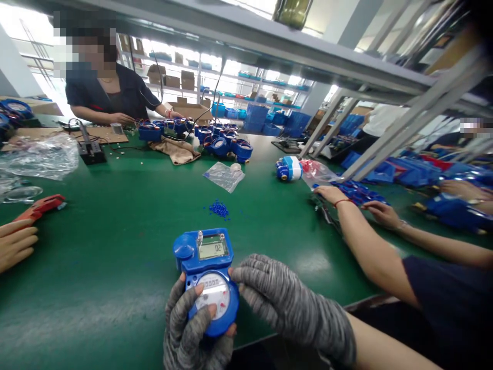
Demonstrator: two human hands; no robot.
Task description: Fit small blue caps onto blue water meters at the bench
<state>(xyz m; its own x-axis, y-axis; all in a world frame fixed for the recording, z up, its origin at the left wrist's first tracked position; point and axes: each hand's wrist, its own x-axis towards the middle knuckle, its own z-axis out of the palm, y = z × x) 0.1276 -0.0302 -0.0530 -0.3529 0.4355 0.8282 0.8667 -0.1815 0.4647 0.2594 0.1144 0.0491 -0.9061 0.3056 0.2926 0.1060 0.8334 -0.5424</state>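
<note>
A blue water meter (234, 303) with a round dial and a small digital display (212, 250) reading about 0.2 is near the table's front edge. My left hand (192, 324), in a grey fingertip-less glove, wraps round its lower part, fingers lying over the dial. In a matching glove, my right hand (269, 290) is pinched closed at the meter's right side, by the joint between display housing and dial. Whatever those fingertips hold, if anything, is hidden. Just beyond the meter lies a small pile of tiny blue parts (219, 209) on the green table (127, 236).
Left, another person's hand (15, 244) holds a red tool (40, 206). A co-worker's hands (333, 195) work among blue parts (358, 191) at right. A plastic bag (224, 176), a blue-and-white meter (289, 168) and several blue meters (223, 141) lie farther back; a person (111, 97) sits opposite.
</note>
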